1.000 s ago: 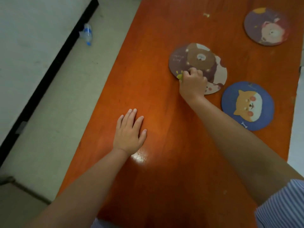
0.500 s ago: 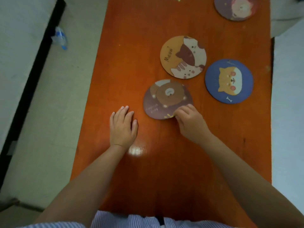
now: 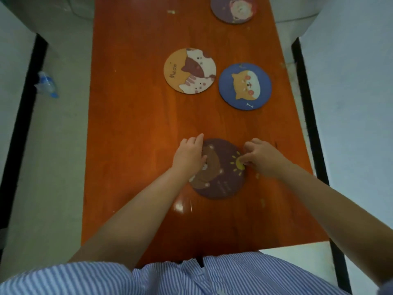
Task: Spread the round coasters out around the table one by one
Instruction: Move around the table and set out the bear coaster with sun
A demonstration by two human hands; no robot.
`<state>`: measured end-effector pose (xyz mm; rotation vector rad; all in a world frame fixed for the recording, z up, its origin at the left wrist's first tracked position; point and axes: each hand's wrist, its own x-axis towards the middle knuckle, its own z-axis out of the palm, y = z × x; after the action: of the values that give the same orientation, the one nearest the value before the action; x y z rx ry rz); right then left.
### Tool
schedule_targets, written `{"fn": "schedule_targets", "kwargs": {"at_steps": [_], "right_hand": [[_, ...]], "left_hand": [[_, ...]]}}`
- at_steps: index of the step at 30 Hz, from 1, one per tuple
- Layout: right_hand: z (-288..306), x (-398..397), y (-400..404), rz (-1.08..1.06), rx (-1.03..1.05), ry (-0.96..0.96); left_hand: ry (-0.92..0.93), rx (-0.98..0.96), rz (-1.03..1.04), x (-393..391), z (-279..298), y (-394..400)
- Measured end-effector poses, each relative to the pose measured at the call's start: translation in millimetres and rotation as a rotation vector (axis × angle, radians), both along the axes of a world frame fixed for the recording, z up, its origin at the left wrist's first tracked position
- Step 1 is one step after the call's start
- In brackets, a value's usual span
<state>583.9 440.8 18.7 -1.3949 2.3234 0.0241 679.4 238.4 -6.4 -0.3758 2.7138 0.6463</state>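
A dark purple bear coaster lies flat on the orange table, near its front edge. My left hand rests flat on the coaster's left side, fingers together. My right hand pinches the coaster's right rim by the yellow sun mark. Farther back lie an orange cat coaster and a blue dog coaster, close together but apart. A purple pig coaster sits at the far right, partly cut off by the top of the frame.
The table is narrow, with floor on both sides. A plastic bottle lies on the floor to the left. A small scrap sits on the far tabletop. My striped shirt fills the bottom of the view.
My right hand pulled the bear coaster off the cat coaster and toward me. My left hand moved from the bare table onto the bear coaster. The view shifted.
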Motion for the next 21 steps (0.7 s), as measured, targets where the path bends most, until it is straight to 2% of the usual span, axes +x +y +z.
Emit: {"fn": "schedule_targets", "kwargs": {"at_steps": [3, 7, 11, 13, 14, 16, 17, 19, 21], "right_hand": [[-7.5, 13.2, 0.0, -0.305, -0.029, 0.054], [-14.9, 57.9, -6.9, -0.792, -0.115, -0.044], [-16.0, 102.3, -9.4, -0.928, -0.103, -0.154], [-16.0, 116.3, -13.7, -0.967, -0.133, -0.196], [-15.4, 120.0, -16.7, -0.990, -0.155, -0.210], [-13.9, 120.8, -21.4, -1.033, -0.182, -0.228], [-13.8, 118.3, -22.9, -1.050, -0.183, -0.236], [-14.9, 110.5, -26.0, -1.082, -0.157, -0.267], [-15.8, 103.9, -31.0, -1.106, -0.135, -0.300]], "left_hand": [[-0.081, 0.009, 0.121, -1.7, 3.4, 6.9], [-0.070, 0.129, 0.218, 25.3, 3.4, -4.4], [-0.184, 0.431, 0.607, 65.2, 3.4, -9.5], [-0.343, 0.657, 0.699, 83.3, 5.4, -1.1], [-0.457, 0.716, 0.681, 90.4, 7.4, 3.8], [-0.608, 0.638, 0.526, 98.4, 8.9, 7.1], [-0.575, 0.514, 0.435, 99.0, 8.3, 4.4], [-0.351, 0.216, 0.356, 95.6, 7.9, -5.5], [-0.164, 0.117, 0.426, 89.3, 7.0, -12.8]]}}
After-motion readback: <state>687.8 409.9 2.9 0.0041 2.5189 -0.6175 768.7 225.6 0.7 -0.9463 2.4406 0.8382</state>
